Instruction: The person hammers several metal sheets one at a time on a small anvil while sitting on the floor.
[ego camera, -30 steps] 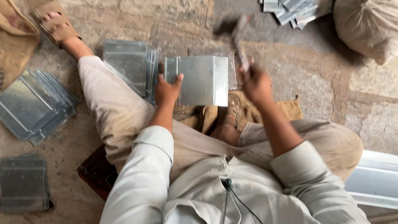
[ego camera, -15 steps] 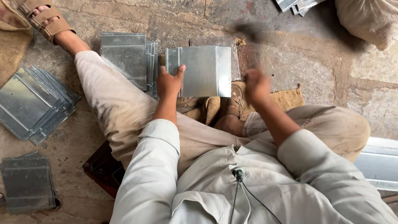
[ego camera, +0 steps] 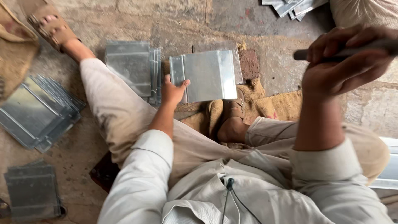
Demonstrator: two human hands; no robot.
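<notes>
I sit on the floor with my legs spread. My left hand grips the left edge of a folded sheet-metal plate that lies on a block in front of me. My right hand is raised high at the right, close to the camera, closed around a dark hammer handle. The hammer head is out of view. Next to my left hand, a stack of similar metal plates rests beside my left leg.
More stacks of metal plates lie at the left, lower left and top right. A brown brick and burlap cloth sit by my right foot. A sack is at the top right. A metal strip lies at the right.
My right hand has swung the hammer from near the plate's right edge up toward the camera. My left hand still holds the plate in place.
</notes>
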